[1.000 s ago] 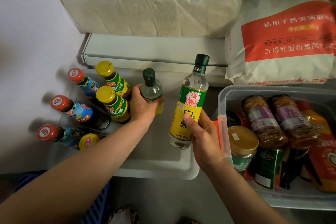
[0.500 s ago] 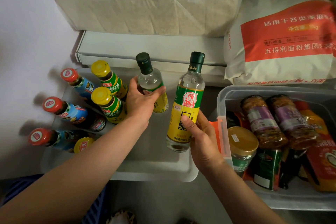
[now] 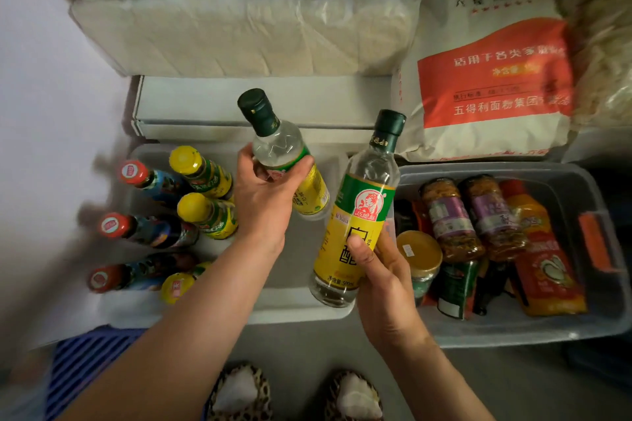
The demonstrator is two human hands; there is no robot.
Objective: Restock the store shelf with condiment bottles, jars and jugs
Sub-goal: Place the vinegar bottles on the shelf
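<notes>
My left hand (image 3: 265,196) grips a clear vinegar bottle (image 3: 278,143) with a dark green cap and green-yellow label, lifted above the white bin (image 3: 294,313) and tilted left. My right hand (image 3: 381,272) grips a second vinegar bottle (image 3: 359,208) of the same kind by its lower label, almost upright over the bin's right side. In the bin's left part stand red-capped bottles (image 3: 136,178) with blue labels and yellow-capped bottles (image 3: 201,167) with green labels.
A clear plastic tub (image 3: 533,331) to the right holds jars (image 3: 448,215), a gold-lidded jar (image 3: 419,251) and an orange pouch (image 3: 543,260). Behind stand a flour sack (image 3: 489,55), white bags (image 3: 239,27) and a white shelf edge (image 3: 212,102). My slippers (image 3: 239,393) show below.
My left hand has lifted its vinegar bottle up out of the bin and tilted it. The right hand's bottle has stayed raised, shifting only slightly.
</notes>
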